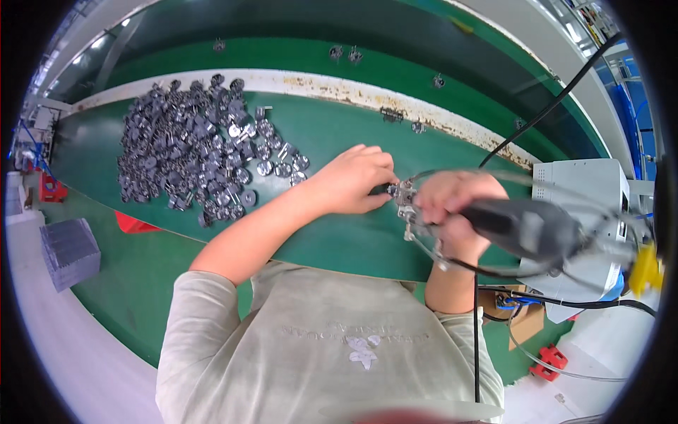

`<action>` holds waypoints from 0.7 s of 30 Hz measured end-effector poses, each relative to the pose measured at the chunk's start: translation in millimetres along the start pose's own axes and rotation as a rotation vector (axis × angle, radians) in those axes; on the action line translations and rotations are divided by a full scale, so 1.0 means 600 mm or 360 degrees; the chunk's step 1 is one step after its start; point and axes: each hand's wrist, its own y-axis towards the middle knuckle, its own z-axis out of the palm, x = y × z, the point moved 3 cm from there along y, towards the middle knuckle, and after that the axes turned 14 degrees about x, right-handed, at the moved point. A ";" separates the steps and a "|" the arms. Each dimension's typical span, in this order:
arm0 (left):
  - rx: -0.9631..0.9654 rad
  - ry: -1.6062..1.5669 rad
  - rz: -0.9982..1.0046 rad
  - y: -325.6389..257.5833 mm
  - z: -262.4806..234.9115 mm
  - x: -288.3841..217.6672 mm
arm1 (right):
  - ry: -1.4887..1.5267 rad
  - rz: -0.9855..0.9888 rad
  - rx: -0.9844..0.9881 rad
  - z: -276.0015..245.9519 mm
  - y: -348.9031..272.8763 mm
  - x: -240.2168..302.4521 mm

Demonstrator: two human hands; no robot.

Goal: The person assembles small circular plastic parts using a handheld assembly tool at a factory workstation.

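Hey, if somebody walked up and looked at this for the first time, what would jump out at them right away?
First, the big heap of small grey metal parts on the green bench, up and to the left. Then, at centre, the left hand pinching a small metal piece while the right hand grips a grey powered hand tool against it, its black cable running up right.

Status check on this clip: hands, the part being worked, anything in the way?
Left hand pinching small metal part on green bench. Right hand shut on power driver, tip at part. Parts pile off left, apart from the hands.
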 end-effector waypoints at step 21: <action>-0.0463 0.0435 -0.0857 0.131 -0.153 0.254 | 0.0217 -0.0331 -0.0320 -0.063 -0.018 0.020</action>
